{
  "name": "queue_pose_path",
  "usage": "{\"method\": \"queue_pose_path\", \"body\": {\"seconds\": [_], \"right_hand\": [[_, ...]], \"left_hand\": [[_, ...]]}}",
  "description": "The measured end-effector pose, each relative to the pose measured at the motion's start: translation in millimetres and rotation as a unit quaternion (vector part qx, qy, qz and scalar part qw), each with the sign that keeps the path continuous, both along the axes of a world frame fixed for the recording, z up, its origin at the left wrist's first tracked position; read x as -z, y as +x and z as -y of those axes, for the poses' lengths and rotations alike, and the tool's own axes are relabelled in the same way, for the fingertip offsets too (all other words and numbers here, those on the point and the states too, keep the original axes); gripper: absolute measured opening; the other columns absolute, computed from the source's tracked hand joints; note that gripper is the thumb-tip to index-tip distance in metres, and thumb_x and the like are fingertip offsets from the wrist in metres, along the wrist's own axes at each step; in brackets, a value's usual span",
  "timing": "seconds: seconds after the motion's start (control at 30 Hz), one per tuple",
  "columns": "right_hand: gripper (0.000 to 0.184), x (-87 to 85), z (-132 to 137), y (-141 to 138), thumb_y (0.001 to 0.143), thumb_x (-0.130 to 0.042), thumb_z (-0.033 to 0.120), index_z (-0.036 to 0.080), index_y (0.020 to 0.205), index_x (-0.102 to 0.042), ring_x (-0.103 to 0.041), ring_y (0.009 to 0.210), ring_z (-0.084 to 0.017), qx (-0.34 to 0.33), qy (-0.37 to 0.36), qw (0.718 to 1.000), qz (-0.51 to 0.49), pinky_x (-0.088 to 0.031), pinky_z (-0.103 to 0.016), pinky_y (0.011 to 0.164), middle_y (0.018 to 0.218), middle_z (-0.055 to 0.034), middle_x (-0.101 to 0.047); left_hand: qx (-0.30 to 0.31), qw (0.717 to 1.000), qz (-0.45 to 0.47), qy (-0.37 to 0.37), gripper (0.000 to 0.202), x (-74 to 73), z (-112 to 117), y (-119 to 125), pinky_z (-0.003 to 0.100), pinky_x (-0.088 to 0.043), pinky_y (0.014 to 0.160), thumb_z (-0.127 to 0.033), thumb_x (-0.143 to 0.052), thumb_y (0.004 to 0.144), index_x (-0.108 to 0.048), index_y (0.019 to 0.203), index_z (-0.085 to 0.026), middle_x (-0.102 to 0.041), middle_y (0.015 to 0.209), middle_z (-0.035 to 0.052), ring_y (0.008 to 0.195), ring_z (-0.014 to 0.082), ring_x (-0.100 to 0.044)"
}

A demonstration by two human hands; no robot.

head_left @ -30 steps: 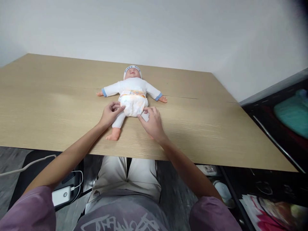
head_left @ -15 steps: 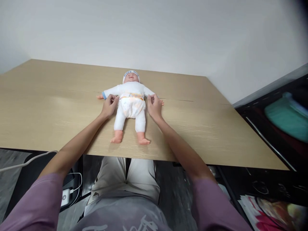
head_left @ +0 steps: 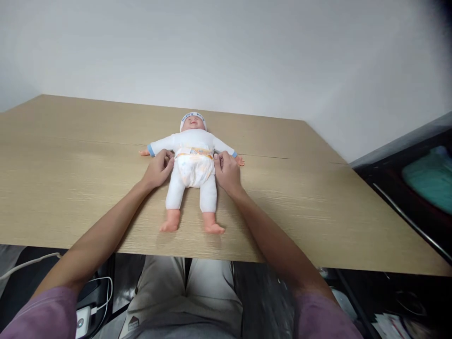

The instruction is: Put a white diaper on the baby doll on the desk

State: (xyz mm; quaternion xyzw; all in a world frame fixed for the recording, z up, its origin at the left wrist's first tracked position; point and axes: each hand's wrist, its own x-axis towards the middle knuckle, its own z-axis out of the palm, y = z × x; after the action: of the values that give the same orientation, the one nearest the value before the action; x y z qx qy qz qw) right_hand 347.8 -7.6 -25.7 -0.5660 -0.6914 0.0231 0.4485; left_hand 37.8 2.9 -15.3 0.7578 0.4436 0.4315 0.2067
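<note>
A baby doll (head_left: 192,139) lies on its back, feet toward me, in a white long-sleeved suit with blue cuffs and a white printed cap. Around its waist and hips is a white diaper (head_left: 194,169) with an orange-edged front band. At the doll's left-of-frame hip, my left hand (head_left: 158,168) is closed, fingers curled and pinched against the diaper's side. My right hand (head_left: 228,172) is closed the same way at the opposite hip, below the doll's outstretched arm. The fingertips of both hands are partly hidden.
The wooden table (head_left: 88,188) runs back to a white wall (head_left: 226,56). On the right stands a black case or bin with teal cloth (head_left: 431,179). Under the table's front edge are a white charger (head_left: 83,322) with a cable and some papers (head_left: 388,327).
The view has tilted up slightly, so the table and doll sit lower in frame. My right hand has drawn in nearer the diaper's side, uncovering the doll's cuff and hand.
</note>
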Motion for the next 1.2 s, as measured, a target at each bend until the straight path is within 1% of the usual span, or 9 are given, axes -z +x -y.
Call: {"method": "queue_pose_path", "body": {"seconds": [0.13,0.23,0.3,0.4,0.6,0.8,0.93,1.07,1.2], "right_hand": [[0.037,2.6,-10.9,21.6,0.12,-0.042,0.053,0.028,0.093,-0.051,-0.061,0.09,-0.027,0.066,0.018,0.998,0.003,-0.051,-0.043,0.096,0.087,-0.0052,-0.067],[0.025,3.7,-16.3,38.3,0.115,-0.049,0.043,0.024,0.102,-0.061,-0.063,0.108,-0.033,0.123,0.033,0.991,0.036,-0.051,-0.048,0.105,0.108,-0.0147,-0.073],[0.025,5.5,-18.9,46.3,0.11,-0.055,0.04,0.019,0.117,-0.067,-0.061,0.121,-0.037,0.145,0.024,0.987,0.067,-0.049,-0.053,0.111,0.126,-0.0211,-0.074],[0.043,11.9,-23.2,52.6,0.106,-0.063,0.044,0.015,0.138,-0.067,-0.059,0.134,-0.042,0.134,-0.011,0.986,0.098,-0.047,-0.056,0.116,0.143,-0.0253,-0.072],[0.056,27.6,-36.8,56.3,0.108,-0.062,0.051,0.013,0.15,-0.065,-0.062,0.134,-0.042,0.08,-0.033,0.991,0.106,-0.045,-0.06,0.123,0.143,-0.0259,-0.075],[0.061,31.0,-43.3,60.7,0.11,-0.059,0.064,0.015,0.141,-0.074,-0.069,0.123,-0.042,0.059,-0.022,0.995,0.075,-0.056,-0.057,0.111,0.135,-0.0248,-0.077],[0.061,30.7,-40.8,53.1,0.108,-0.063,0.066,0.017,0.14,-0.077,-0.072,0.12,-0.04,0.017,-0.023,0.998,0.049,-0.06,-0.054,0.108,0.132,-0.0224,-0.076],[0.051,28.8,-36.9,33.6,0.107,-0.063,0.056,0.018,0.136,-0.078,-0.071,0.117,-0.039,-0.005,-0.024,0.999,0.021,-0.061,-0.054,0.108,0.125,-0.0202,-0.076],[0.039,17.1,-26.2,25.8,0.105,-0.061,0.047,0.02,0.124,-0.08,-0.07,0.113,-0.038,-0.01,-0.034,0.999,-0.011,-0.062,-0.053,0.105,0.121,-0.0198,-0.076]], "left_hand": [[-0.107,0.993,-0.026,0.045,0.035,2.4,-5.2,-8.0,0.042,-0.053,0.091,-0.04,-0.057,0.111,-0.06,0.139,-0.019,-0.073,0.12,0.0104,0.088,0.0227,-0.064],[-0.2,0.973,-0.085,0.079,0.045,4.6,-13.4,-20.8,0.054,-0.05,0.115,-0.038,-0.062,0.108,-0.059,0.147,-0.017,-0.072,0.136,0.0177,0.121,0.0342,-0.067],[-0.223,0.962,-0.124,0.093,0.053,6.4,-21.6,-32.5,0.059,-0.043,0.126,-0.041,-0.068,0.105,-0.059,0.151,-0.016,-0.068,0.151,0.0219,0.142,0.0411,-0.059],[-0.213,0.962,-0.158,0.069,0.066,10.6,-34.4,-49.9,0.059,-0.039,0.132,-0.049,-0.073,0.103,-0.058,0.157,-0.014,-0.062,0.163,0.0248,0.153,0.0439,-0.053],[-0.206,0.959,-0.193,0.002,0.077,13.6,-44.4,-57.9,0.056,-0.043,0.128,-0.059,-0.075,0.104,-0.057,0.161,-0.011,-0.066,0.159,0.026,0.15,0.0439,-0.056],[-0.221,0.938,-0.267,0.016,0.071,-2.4,-55.3,-37.4,0.058,-0.038,0.121,-0.074,-0.066,0.105,-0.069,0.145,-0.016,-0.071,0.149,0.0244,0.141,0.0463,-0.058],[-0.222,0.923,-0.313,0.014,0.065,-9.7,-59.8,-20.1,0.059,-0.036,0.118,-0.073,-0.061,0.105,-0.074,0.134,-0.016,-0.076,0.138,0.0261,0.135,0.0484,-0.061],[-0.235,0.918,-0.319,-0.029,0.055,-18.6,-47.6,3.6,0.058,-0.04,0.115,-0.062,-0.058,0.108,-0.073,0.127,-0.012,-0.078,0.131,0.0286,0.127,0.0485,-0.067],[-0.23,0.931,-0.278,-0.057,0.043,-43.2,-17.8,24.4,0.052,-0.049,0.107,-0.052,-0.061,0.11,-0.069,0.123,-0.012,-0.08,0.126,0.0268,0.121,0.0445,-0.072]]}}
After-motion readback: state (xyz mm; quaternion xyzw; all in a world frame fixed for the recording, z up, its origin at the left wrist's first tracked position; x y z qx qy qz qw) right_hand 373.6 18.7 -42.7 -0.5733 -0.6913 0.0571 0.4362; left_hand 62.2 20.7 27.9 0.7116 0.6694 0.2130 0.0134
